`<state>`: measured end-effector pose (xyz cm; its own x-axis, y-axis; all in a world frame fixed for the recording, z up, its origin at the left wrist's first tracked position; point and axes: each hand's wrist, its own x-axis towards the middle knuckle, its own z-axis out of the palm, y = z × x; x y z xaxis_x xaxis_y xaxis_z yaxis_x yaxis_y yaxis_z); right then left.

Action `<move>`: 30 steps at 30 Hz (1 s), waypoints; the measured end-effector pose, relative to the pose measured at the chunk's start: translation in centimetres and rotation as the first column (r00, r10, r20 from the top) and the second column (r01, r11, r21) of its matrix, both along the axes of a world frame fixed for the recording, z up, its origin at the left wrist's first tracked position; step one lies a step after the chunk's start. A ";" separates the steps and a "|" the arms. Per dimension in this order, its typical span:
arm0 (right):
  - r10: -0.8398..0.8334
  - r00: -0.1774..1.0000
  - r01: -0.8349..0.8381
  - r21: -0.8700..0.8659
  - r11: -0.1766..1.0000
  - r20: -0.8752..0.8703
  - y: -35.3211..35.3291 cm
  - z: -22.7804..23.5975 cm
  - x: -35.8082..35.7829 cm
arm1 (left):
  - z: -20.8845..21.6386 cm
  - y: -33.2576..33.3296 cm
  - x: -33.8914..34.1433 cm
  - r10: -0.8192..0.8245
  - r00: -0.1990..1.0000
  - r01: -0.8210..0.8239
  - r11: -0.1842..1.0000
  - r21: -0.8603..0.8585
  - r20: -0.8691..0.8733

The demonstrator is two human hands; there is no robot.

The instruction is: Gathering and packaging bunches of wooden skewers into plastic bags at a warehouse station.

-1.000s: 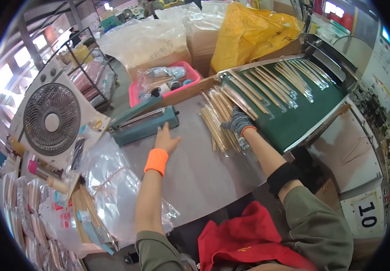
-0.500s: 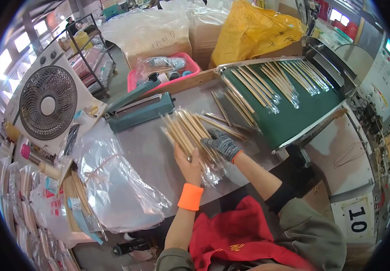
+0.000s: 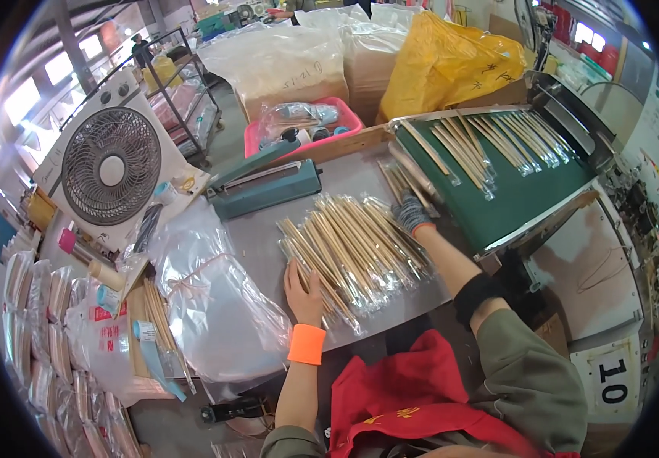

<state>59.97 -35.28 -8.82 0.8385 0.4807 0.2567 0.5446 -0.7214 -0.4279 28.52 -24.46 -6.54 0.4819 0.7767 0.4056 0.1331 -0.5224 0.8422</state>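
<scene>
The left hand (image 3: 304,296) rests its loosely spread fingers against the near left side of a pile of wrapped sticks (image 3: 352,248), touching it without closing round it. The pile lies between the hands, its clear wrapper ends toward the person. The right hand (image 3: 415,214), gloved, is at the pile's far right, fingers bent beside a few loose sticks (image 3: 396,179); whether it grips any cannot be told. The slick wrappers could let the pile fan out if the left hand pushed at one side only, and the lowest sticks, lying close to the table's (image 3: 348,172) front edge, might then slide off. A hard pull by the right hand could snag a wrapper and tear it, or drag neighbours along. Sticks on the green belt (image 3: 512,198), right of that hand, could jam against the loose ones if they crowd its end. Sideways spill could disturb the plastic bags (image 3: 222,320) left of the left hand.
</scene>
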 end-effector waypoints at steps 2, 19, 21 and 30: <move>0.138 0.964 -0.132 -0.038 0.990 0.227 0.5 -2.0 -3.0 | -0.2 0.4 -0.6 0.010 1.000 -0.010 1.000 -0.003 -0.011; 0.248 0.937 -0.296 0.185 0.937 0.245 0.6 2.7 -18.5 | -0.2 -0.3 -2.2 -0.086 0.986 0.093 0.995 0.044 -0.144; 0.243 0.938 -0.291 0.181 0.940 0.247 0.9 2.6 -18.4 | 0.0 -0.5 -2.1 -0.110 0.973 0.119 0.992 0.034 -0.205; 0.307 0.939 -0.317 0.047 0.947 0.155 3.3 2.9 -17.3 | -0.4 0.5 -1.1 0.012 0.969 0.015 0.994 0.107 -0.246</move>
<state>42.71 -32.00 -5.95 0.6008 0.6887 0.4058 0.7969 -0.4763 -0.3716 27.42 -23.96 -6.96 0.5786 0.7339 0.3557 0.3280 -0.6087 0.7224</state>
